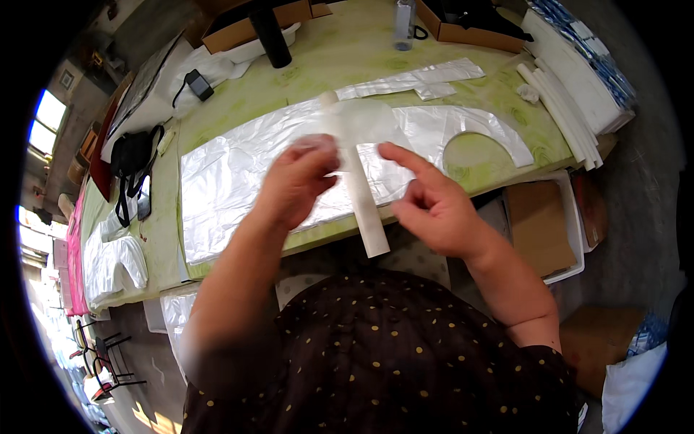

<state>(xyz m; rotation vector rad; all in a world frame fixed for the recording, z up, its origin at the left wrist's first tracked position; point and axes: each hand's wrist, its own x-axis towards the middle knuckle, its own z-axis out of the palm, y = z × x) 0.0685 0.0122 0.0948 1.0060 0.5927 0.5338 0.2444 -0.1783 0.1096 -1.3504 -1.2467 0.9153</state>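
My left hand [300, 181] is raised over the table, blurred, its fingers curled together; whatever is at the fingertips is too smeared to name. To its right, my right hand [437, 210] has the index finger stretched out and the thumb apart, with nothing visible in it. Between the hands a pale tube [369, 213] points toward me, its near end past the table edge. Shiny white plastic film [231, 173] lies flat beneath, and a curved piece of film [499, 130] extends right around a rounded gap. A hazy, translucent patch blurs the tube's far part.
Long white rolls [560, 112] lie at the right beside a white box [585, 79]. At the back stand a black cylinder [271, 40], a clear bottle [404, 25] and cardboard boxes. A black bag [134, 159] and handheld device [197, 84] lie left. A white bin [571, 228] sits below right.
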